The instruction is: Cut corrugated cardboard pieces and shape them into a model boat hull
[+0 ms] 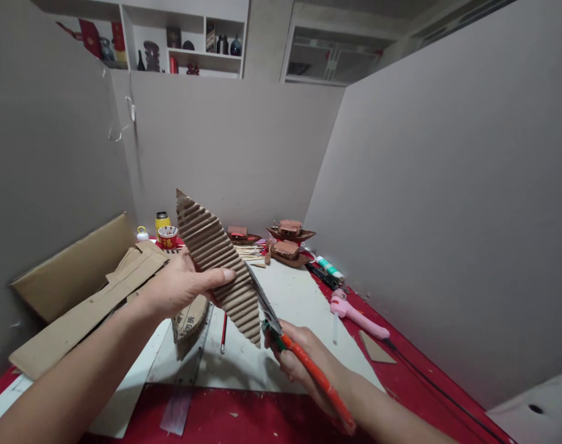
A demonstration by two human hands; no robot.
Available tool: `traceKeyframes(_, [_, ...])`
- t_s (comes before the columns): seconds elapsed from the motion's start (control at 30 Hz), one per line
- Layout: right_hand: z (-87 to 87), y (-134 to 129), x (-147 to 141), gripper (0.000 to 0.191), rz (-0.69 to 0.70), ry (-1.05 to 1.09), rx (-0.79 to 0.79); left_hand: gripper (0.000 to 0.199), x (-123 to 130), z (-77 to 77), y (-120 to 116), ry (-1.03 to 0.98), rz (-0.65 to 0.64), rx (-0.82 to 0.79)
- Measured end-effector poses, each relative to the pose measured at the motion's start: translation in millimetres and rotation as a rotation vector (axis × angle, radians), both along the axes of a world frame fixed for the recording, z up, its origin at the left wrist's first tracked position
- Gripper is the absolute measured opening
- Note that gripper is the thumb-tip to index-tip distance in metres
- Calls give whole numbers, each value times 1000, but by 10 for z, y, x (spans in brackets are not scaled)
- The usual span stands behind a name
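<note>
My left hand [188, 280] grips a leaf-shaped piece of corrugated cardboard [218, 262], its thumb lying across the ribbed face. The piece is held tilted above the table, its pointed top toward the upper left. In my right hand [308, 354] is a pair of scissors with orange handles [315, 373]. The scissor blades [264, 302] lie along the right edge of the cardboard; whether they bite into it I cannot tell. Below my left hand stands a curved cardboard piece [188, 324] with printed characters. A dark red pencil [224, 333] lies on the white board beneath.
Cardboard strips [90, 308] and a large sheet [72, 265] fill the left side. Several model boats [287, 251] stand at the back beside thin sticks [250, 253]. A pink glue gun [359, 314] with a black cable lies at the right. Grey partitions [225, 142] enclose the table.
</note>
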State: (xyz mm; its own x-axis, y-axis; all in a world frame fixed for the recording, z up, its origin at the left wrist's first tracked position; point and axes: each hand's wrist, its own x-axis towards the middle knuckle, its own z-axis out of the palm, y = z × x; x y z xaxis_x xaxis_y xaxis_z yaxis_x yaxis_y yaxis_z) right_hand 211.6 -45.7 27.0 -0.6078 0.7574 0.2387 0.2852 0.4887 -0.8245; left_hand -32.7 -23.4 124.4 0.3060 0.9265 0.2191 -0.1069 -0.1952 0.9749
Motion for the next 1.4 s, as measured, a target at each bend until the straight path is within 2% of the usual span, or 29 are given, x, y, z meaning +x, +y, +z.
traceKeyframes(0.13, [81, -15, -9, 22, -40, -63, 28, 28, 25, -15, 10, 14, 3, 6])
traceKeyframes(0.23, [102, -14, -5, 21, -41, -79, 36, 27, 27, -22, 20, 20, -15, 22])
traceKeyframes(0.53, [-150, 3, -25, 40, -5, 121, -93, 25, 20, -89, 60, -39, -55, 5])
traceKeyframes(0.77, [-118, -42, -75, 46, -68, 142, -69, 27, 12, -99, 72, -32, -94, -51])
traceKeyframes(0.97, [-112, -41, -110, 52, -65, 144, -65, 24, 45, -85, 68, -191, 73, 47])
traceKeyframes(1.1, [-84, -22, -86, 49, -25, 104, -50, 22, 105, -115, 30, -165, 54, 61])
traceKeyframes(1.4, [-84, -24, -54, 44, -59, 104, -9, 19, 140, -193, 62, -153, 43, 73])
